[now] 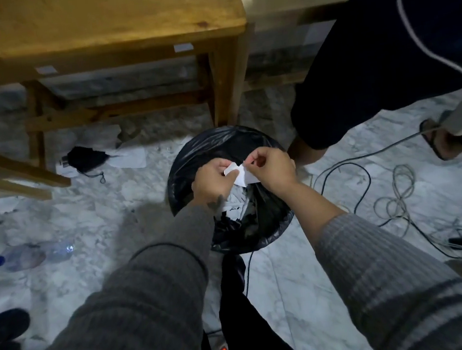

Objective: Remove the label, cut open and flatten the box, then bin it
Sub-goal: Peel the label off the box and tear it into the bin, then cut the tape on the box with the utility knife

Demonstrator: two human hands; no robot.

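While both grey-sleeved arms reach up from the frame's bottom, the left hand [215,180] and right hand [273,167] meet at centre frame, each pinching the white label [241,174]. Directly below it: bin [188,162] with black liner, paper scraps inside. Wooden worktop [93,18] upper left. Box not in view.

Both arms reach forward, left hand [215,180] and right hand [273,167] close together, fingers pinching.

It looked like a makeshift workroom: a bare wooden table [89,27] stood on a marble floor [294,296] strewn with loose cables [397,194] and paper scraps [131,158].
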